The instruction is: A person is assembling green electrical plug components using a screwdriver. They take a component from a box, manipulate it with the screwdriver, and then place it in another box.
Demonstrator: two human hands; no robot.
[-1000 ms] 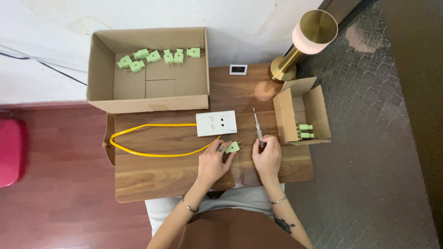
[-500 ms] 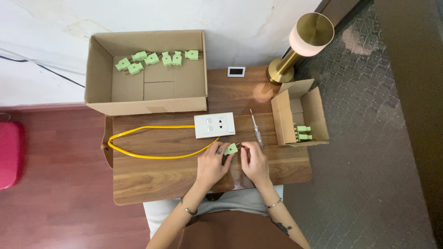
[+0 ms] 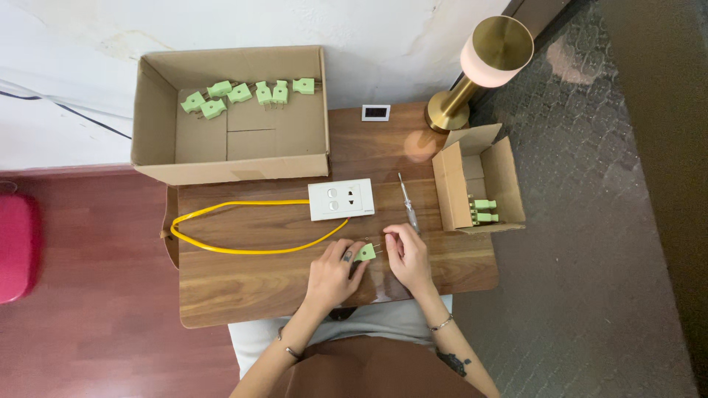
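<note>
A green plug [image 3: 366, 252] is held between both hands near the six o'clock edge of the wooden tabletop [image 3: 243, 284].

The plug is pinched in the closed grip of the left hand [image 3: 333, 275], while its prongs at three o'clock are touched by the fingertips of the right hand [image 3: 408, 254]. A white socket plate [image 3: 341, 199] with a yellow cable [image 3: 221, 248] lies at twelve o'clock of the hands, and a screwdriver [image 3: 408, 203] lies at one o'clock. More green plugs are seen in a large cardboard box [image 3: 155, 110] at eleven o'clock and a small cardboard box [image 3: 448, 184] at two o'clock.
</note>
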